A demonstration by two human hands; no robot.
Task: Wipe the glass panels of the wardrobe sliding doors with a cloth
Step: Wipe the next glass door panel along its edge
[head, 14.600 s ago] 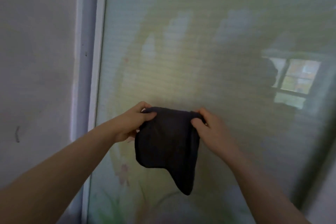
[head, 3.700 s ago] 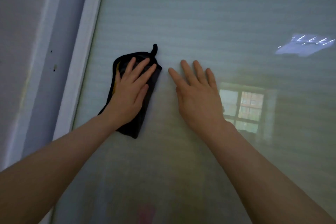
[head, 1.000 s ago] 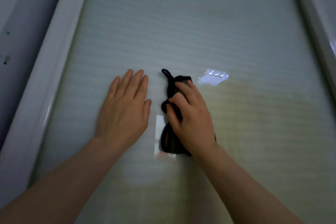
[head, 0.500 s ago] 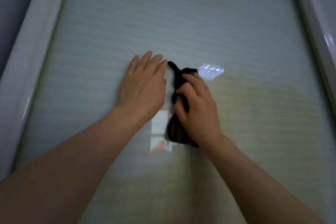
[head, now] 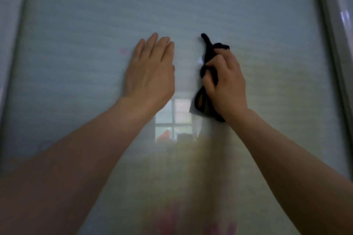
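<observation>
A frosted glass panel point(head: 277, 30) of the wardrobe sliding door fills the view. My right hand point(head: 225, 82) is clenched around a bunched black cloth point(head: 209, 49) and presses it against the glass right of centre. A loop of the cloth sticks up above my fingers and a tail hangs below my palm. My left hand point(head: 150, 68) lies flat on the glass beside it, fingers together and straight, holding nothing. A hand's width of bare glass separates the two hands.
The pale door frame runs down the left edge point(head: 14, 63) and the right edge point(head: 332, 44) of the panel. A bright window reflection point(head: 172, 120) shows on the glass below my hands. Faint pink flower print sits at the bottom.
Both hands slid apart on the glass: my right hand with the cloth shifted right, my left hand shifted slightly left. The view tilted down, bringing the window reflection into sight.
</observation>
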